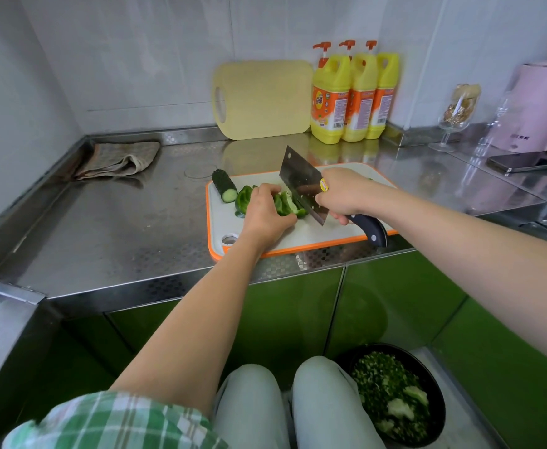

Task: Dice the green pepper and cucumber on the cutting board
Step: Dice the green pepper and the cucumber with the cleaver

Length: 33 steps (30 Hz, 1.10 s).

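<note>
Glossy green pepper strips (286,205) sit pinned under the left hand (264,209), fingers curled; the right hand (340,193) grips a broad steel cleaver (300,180) just beside them. A slip could nick fingertips.

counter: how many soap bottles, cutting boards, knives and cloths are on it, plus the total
yellow soap bottles: 3
cutting boards: 2
cleaver: 1
cloth: 1
total: 7
</note>
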### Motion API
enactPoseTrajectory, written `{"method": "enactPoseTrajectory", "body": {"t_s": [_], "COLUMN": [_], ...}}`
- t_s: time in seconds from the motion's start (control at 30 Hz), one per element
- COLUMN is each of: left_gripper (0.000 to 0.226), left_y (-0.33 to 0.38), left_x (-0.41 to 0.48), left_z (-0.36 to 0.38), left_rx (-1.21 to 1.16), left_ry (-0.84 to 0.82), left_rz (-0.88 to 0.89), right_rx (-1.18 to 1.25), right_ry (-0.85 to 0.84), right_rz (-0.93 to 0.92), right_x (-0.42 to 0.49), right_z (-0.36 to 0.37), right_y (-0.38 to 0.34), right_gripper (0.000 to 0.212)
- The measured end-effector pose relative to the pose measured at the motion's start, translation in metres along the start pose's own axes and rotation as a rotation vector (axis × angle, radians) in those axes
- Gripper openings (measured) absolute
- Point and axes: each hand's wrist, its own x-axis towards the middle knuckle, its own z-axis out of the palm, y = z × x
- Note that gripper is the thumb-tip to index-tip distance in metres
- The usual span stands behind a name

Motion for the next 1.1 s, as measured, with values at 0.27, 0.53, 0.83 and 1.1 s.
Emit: {"method": "enactPoseTrajectory", "body": {"t_s": [0.27, 0.53, 0.83, 1.1], "left_gripper": [0.061, 0.062, 0.061, 0.061], "left_y": [-0.002, -0.004, -0.004, -0.001], "left_x": [0.001, 0.003, 0.003, -0.002], "left_z": [0.001, 0.003, 0.003, 0.0], "left_rx": [-0.022, -0.018, -0.029, -0.002], "left_ry": [0.016, 0.021, 0.029, 0.016], "left_rz": [0.0, -0.009, -0.018, 0.005], "right_rx": [-0.078, -0.083, -0.23, -0.18], "right_ry": [-0.059, -0.048, -0.126, -0.093], "right_rz": [0.02, 0.009, 0.026, 0.039], "right_x": [-0.006, -0.008, 0.004, 0.011], "right_z": [0.006, 0.014, 0.011, 0.016], "right_y": [-0.007, -0.014, -0.028, -0.03], "right_gripper": [0.024, 0.024, 0.016, 0.016]}}
